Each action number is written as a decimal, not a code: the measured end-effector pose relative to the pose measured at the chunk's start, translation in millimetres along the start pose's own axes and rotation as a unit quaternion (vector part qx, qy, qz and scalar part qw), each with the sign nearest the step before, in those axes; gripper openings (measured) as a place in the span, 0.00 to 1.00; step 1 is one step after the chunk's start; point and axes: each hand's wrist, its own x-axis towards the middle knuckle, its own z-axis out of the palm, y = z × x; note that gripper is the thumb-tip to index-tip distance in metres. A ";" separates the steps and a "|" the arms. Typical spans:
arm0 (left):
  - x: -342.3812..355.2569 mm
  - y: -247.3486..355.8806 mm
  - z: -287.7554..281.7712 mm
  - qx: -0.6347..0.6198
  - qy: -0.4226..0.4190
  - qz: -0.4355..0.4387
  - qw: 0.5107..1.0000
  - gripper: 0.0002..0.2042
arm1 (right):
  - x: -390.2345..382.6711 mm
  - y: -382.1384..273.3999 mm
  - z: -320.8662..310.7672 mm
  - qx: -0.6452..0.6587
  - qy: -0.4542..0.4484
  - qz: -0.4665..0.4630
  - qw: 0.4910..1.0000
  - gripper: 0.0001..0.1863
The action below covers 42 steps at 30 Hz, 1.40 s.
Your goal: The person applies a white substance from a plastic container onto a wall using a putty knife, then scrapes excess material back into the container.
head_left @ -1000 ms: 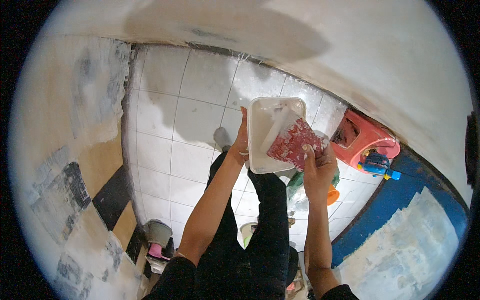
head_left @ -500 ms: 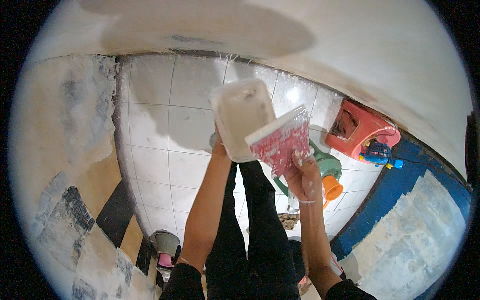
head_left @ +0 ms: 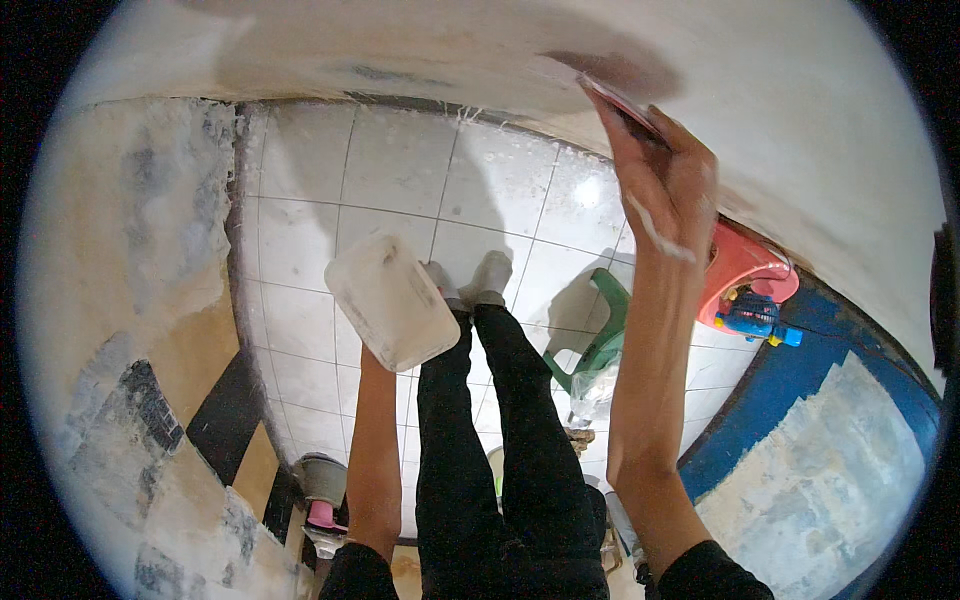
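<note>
A rectangular plastic tub [head_left: 392, 300] with pale paste is held low, left of centre, by my left hand [head_left: 375, 355], mostly hidden beneath it. My right hand [head_left: 665, 170] is raised at upper right, closed on a red scraper [head_left: 615, 97] whose blade is at the white wall [head_left: 780, 90], over a dark shadow. White paste streaks my right wrist.
A pink plastic stool [head_left: 745, 265] with a blue-yellow object [head_left: 752, 318] stands by the wall. A green stool [head_left: 608, 310] is on the tiled floor [head_left: 390, 160]. A grey bucket [head_left: 322, 477] sits lower left, beside a patched wall [head_left: 140, 220]; a blue patched panel [head_left: 820, 430] is right.
My right hand has lifted the scraper from over the tub up and rightward to the wall. The tub has moved down and left with my left hand.
</note>
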 end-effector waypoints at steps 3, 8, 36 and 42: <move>-9.3 -7.9 -15.9 0.125 0.025 0.051 0.991 0.22 | -38.9 2.1 7.3 0.039 0.021 -0.052 0.998 0.15; -12.7 -16.1 -4.5 -0.067 0.024 0.030 0.997 0.21 | 4.9 24.7 -38.7 -0.099 0.055 0.004 0.993 0.15; -42.1 -11.3 67.3 -0.181 -0.099 0.027 0.978 0.25 | 47.5 34.6 -89.9 -0.214 0.016 0.015 0.977 0.22; -53.4 -12.3 58.8 -0.154 -0.092 0.061 0.982 0.23 | 2.7 -11.2 -22.6 0.010 0.005 0.041 0.999 0.21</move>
